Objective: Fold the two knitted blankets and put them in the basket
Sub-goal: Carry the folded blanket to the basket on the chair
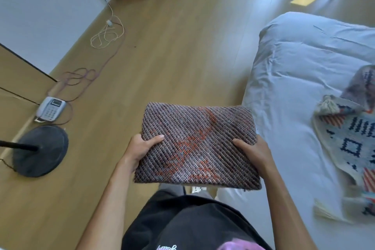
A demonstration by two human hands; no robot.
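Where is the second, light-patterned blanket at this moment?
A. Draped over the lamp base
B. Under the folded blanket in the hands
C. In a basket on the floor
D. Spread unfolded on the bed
D: the light-patterned blanket lies loosely spread on the bed, while both hands hold only the folded dark blanket.

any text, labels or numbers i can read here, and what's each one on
Black shirt: white script embroidery near the bottom edge, seen upside down and blurred, not readable.
Desk phone on the floor: keypad and small display show, but digits are too small to read.
Folded blanket and patterned blanket on the bed: woven patterns only, no lettering.
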